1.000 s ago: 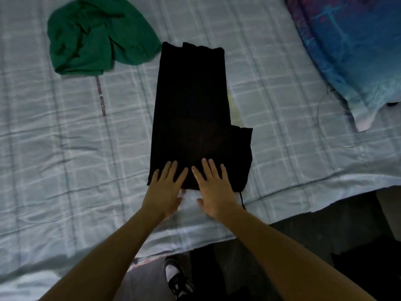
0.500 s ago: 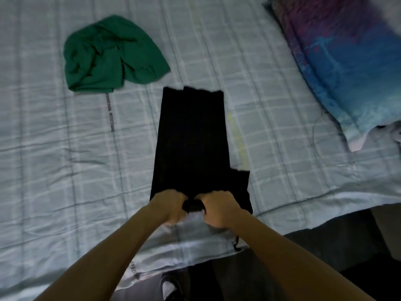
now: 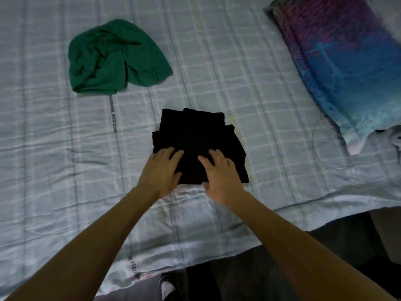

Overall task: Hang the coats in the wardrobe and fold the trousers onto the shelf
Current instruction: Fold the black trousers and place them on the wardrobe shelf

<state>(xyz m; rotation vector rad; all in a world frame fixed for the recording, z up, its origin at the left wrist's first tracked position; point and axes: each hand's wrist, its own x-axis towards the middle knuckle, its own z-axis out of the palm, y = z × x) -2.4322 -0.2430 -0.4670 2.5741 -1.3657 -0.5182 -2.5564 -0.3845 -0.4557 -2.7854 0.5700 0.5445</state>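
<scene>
A pair of black trousers (image 3: 195, 135) lay folded into a compact, stepped bundle on a pale checked bedsheet (image 3: 54, 170), close to the near edge of the bed and roughly central in the head view. Several layers showed at the bundle's far end, their edges staggered rather than flush. Both of the person's hands rested flat on its near half — the left hand (image 3: 160, 170) at the bundle's 7 o'clock corner, the right hand (image 3: 221, 177) at about 5 o'clock — with fingers straight and spread, palms down on the cloth, curled round nothing. The heels of both hands lay past the fabric's near edge, on the sheet. Bare forearms reached in from the bottom of the frame.

A crumpled green garment (image 3: 115, 57) lay well apart from the trousers at 11 o'clock, loose and unfolded. A narrow printed strip (image 3: 113, 114) ran along the sheet just below it, its lettering too blurred to read. At 2 o'clock a purple and blue fabric (image 3: 342, 57) stretched along the right side of the bed; whether it was a cushion or a blanket could not be told. A thin pale loop of cord (image 3: 313, 140) lay on the sheet at 3 o'clock, beside that fabric's near end. At 6 o'clock, beyond the bed's edge, a dark shoe (image 3: 168, 287) with a white sock stood on the dim floor (image 3: 347, 235).
</scene>
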